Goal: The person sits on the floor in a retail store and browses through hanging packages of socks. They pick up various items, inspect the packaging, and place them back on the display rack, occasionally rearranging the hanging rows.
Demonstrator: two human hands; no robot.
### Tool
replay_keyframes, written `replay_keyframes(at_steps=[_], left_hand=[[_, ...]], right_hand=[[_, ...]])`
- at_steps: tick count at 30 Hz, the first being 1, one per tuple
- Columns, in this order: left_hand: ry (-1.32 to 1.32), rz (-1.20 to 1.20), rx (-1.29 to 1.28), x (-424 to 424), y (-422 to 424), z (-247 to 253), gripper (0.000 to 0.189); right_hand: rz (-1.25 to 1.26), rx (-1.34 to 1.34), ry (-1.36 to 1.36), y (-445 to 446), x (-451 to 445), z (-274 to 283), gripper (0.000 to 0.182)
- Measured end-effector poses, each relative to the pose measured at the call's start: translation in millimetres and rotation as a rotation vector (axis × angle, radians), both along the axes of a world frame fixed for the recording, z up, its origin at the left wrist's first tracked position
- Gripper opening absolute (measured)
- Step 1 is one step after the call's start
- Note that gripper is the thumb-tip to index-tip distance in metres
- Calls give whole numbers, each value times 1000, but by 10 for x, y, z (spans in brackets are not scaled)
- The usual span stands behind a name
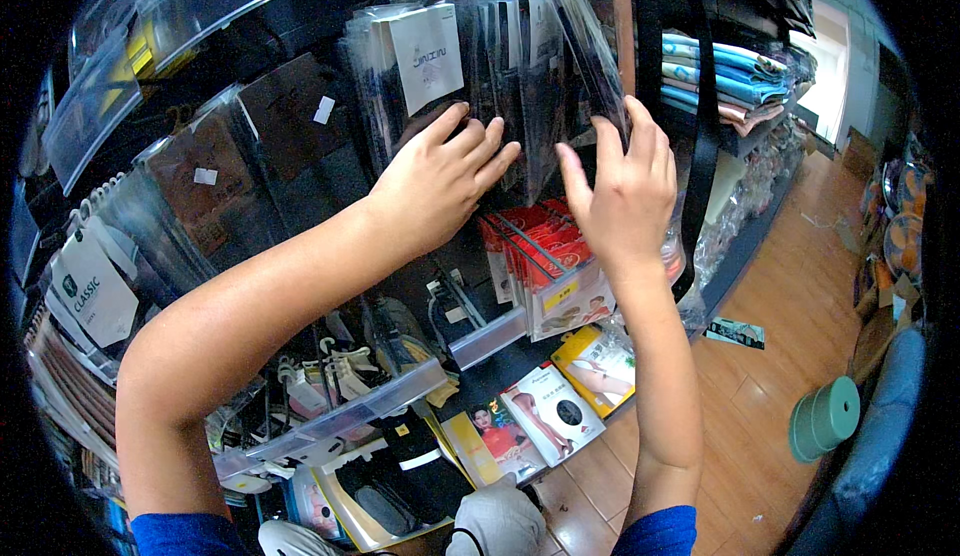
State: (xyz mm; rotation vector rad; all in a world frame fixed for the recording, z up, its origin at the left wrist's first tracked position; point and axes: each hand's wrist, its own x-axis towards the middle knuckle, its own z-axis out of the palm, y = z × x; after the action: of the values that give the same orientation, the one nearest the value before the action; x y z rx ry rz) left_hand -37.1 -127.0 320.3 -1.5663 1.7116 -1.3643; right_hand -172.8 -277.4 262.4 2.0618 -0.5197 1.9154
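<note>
Several clear plastic packets with dark contents hang in a row from a display hook, and one front packet point(429, 53) shows a white printed card. My left hand point(442, 166) lies against the lower front of this row, fingers spread. At the right end, one clear packet point(589, 53) hangs tilted away from the others. My right hand point(630, 181) touches its lower end with the fingertips, thumb held apart. Below and between my hands hang red packets point(536, 245) on another hook, with a yellow price tag in front.
Left, more hanging packets point(202, 181) fill the rack. Boxed hosiery point(555, 413) lies on the bottom shelf by my knees. Folded blue cloths point(724, 68) are stacked on the right. A green stool-like object point(825, 419) stands on the wooden floor point(757, 406).
</note>
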Motion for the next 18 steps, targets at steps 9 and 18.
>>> replay_keyframes(at_steps=[9, 18], left_hand=[[-37, -44, -16, 62, 45, -1, 60], [-133, 58, 30, 57, 43, 2, 59]], right_hand=[[57, -11, 0, 222, 157, 104, 67], [24, 47, 43, 33, 103, 105, 36]])
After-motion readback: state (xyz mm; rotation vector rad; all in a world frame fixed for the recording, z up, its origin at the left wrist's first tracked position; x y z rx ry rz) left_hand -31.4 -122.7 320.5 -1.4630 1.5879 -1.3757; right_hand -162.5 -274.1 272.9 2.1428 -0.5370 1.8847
